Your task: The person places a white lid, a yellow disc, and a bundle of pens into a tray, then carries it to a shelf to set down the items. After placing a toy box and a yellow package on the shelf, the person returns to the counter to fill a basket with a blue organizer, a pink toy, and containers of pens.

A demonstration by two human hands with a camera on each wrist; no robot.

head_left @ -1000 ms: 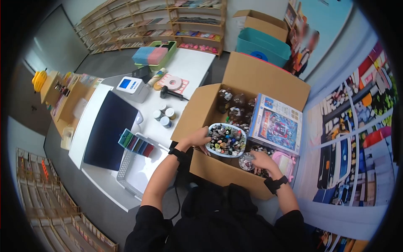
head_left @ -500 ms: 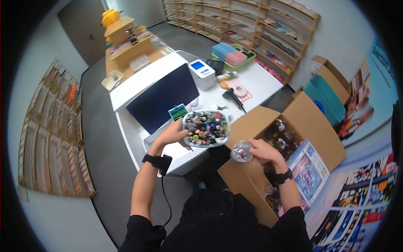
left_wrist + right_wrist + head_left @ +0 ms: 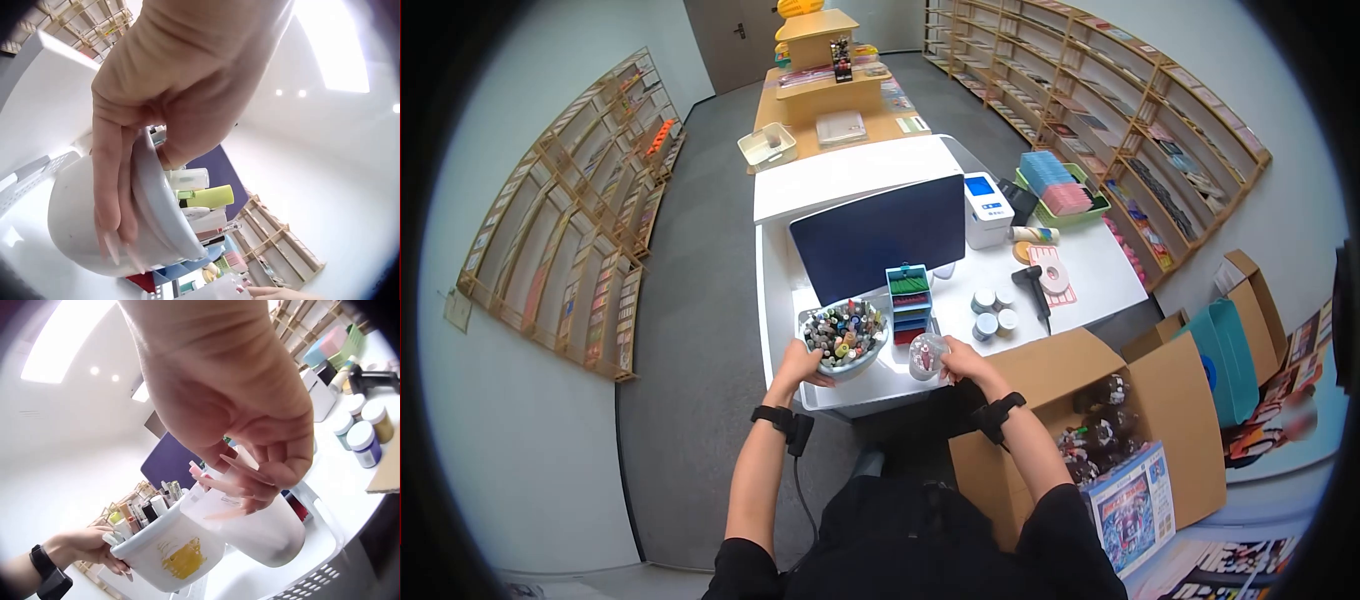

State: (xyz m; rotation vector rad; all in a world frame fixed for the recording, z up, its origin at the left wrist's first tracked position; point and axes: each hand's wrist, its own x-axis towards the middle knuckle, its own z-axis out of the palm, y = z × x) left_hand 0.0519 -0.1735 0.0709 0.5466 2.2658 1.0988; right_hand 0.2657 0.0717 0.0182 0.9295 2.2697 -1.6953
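My left hand grips a white tub packed with pens and markers. In the left wrist view its thumb hooks inside the rim while the fingers lie down the outer wall. A yellow patch marks the tub's side in the right wrist view. Beside it, my right hand holds a translucent plastic cup by its upper edge, with small pink items in it. Both containers are over a white perforated basket on the desk. A small blue rack with green and red contents stands between them.
A dark monitor stands behind the tub. Several lidded jars, a black handheld scanner and a white printer are to the right. An open cardboard box with bagged items and a picture box stands at lower right.
Both hands have lifted the tub and the cup out of the cardboard box and carried them left to over the desk. The head view has turned left with them.
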